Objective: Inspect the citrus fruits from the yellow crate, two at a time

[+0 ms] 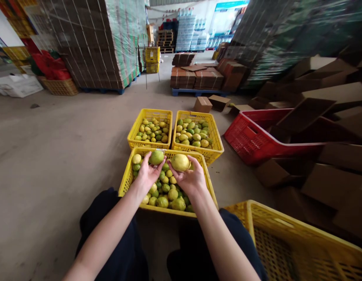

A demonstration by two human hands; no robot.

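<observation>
My left hand (148, 174) is closed around a green lemon (156, 157), held up between thumb and fingers. A larger yellow lemon (181, 162) rests in the grip of my right hand (191, 177). Both hands are above the near yellow crate (169, 212), which holds many green and yellow lemons (172, 194). Beyond it stand two more yellow crates side by side: the far left crate (129, 139) has mostly yellow, smaller-looking lemons (153, 130), and the far right crate (217, 145) has yellow-green ones (195, 133).
Another yellow crate (282, 223) is by my right leg. To the right lie a red crate (248, 146) and a heap of opened cardboard boxes (339, 175). Flattened cartons (195, 78) sit on a blue pallet (183, 92) ahead. Wrapped stacks (90, 43) rise at the left.
</observation>
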